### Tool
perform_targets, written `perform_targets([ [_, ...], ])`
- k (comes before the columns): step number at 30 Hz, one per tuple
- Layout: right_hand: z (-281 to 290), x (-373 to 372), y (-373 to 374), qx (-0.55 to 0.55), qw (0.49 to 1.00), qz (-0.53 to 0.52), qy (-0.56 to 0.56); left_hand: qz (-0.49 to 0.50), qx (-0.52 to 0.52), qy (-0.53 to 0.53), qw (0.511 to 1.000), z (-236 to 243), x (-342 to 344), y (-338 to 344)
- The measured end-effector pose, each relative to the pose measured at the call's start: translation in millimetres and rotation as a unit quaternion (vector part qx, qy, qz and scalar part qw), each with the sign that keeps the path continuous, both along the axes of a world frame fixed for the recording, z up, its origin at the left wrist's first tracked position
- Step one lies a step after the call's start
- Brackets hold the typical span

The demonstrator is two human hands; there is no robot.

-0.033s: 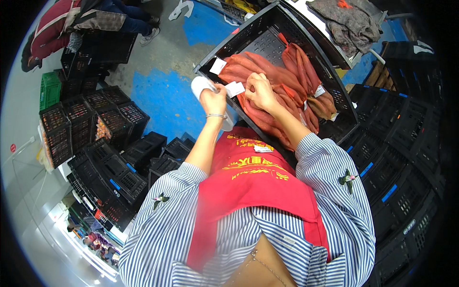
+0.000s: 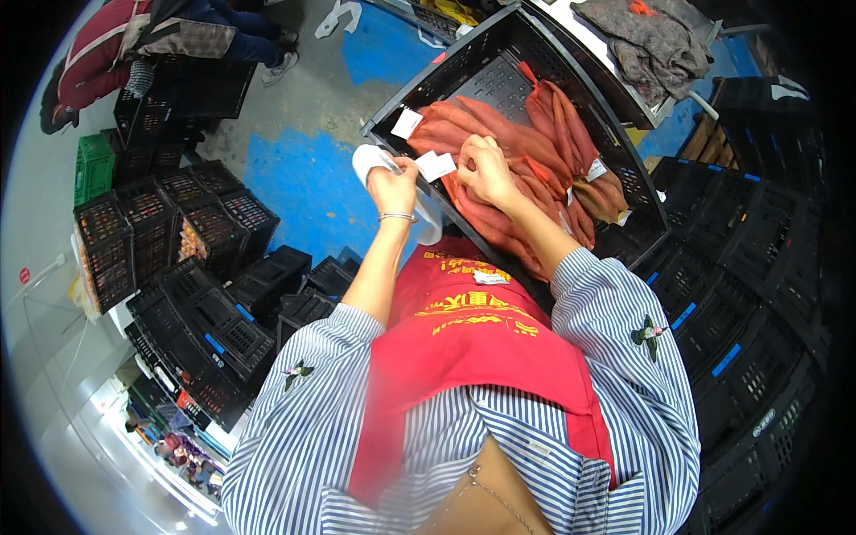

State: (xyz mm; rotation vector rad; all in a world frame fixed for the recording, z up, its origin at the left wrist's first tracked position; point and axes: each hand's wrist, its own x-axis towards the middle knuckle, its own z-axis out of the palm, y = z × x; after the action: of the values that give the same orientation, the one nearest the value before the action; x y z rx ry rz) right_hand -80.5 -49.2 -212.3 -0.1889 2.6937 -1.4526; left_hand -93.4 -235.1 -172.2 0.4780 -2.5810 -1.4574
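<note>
Left hand (image 2: 390, 187), closed on a white roll (image 2: 367, 160) beside the crate; a pale strip (image 2: 430, 223) hangs below. A white label (image 2: 436, 167) lies between the two hands. Right hand (image 2: 484, 171), fingers bent and narrow, at the red net bags (image 2: 446, 127); whether it grips them cannot be told. The bags, filled with long produce, lie in the black crate (image 2: 501, 87).

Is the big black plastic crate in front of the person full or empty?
Partly full: orange mesh bags of long reddish produce lie inside the black plastic crate, but part of its bottom shows bare.
</note>
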Motion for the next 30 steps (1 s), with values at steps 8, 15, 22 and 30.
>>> perform_targets([
  [8, -14.7, 3.0, 0.4, 0.021, 1.0, 0.001, 0.0, 0.023, 0.287, 0.043, 0.957, 64.4, -13.5, -44.4],
  [15, 101.9, 9.0, -11.2, -0.395, 0.909, 0.081, -0.107, -0.168, 0.244, -0.056, 0.953, 118.2, 33.2, -25.7],
  [22, 113.8, 86.7, 22.6, -0.123, 0.991, 0.003, -0.058, -0.247, 0.377, -0.173, 0.876, 87.8, 67.6, -38.2],
  [30, 112.6, 154.1, 38.8, -0.031, 0.963, 0.209, -0.168, -0.162, 0.373, -0.117, 0.906, 77.7, 49.4, -66.8],
])
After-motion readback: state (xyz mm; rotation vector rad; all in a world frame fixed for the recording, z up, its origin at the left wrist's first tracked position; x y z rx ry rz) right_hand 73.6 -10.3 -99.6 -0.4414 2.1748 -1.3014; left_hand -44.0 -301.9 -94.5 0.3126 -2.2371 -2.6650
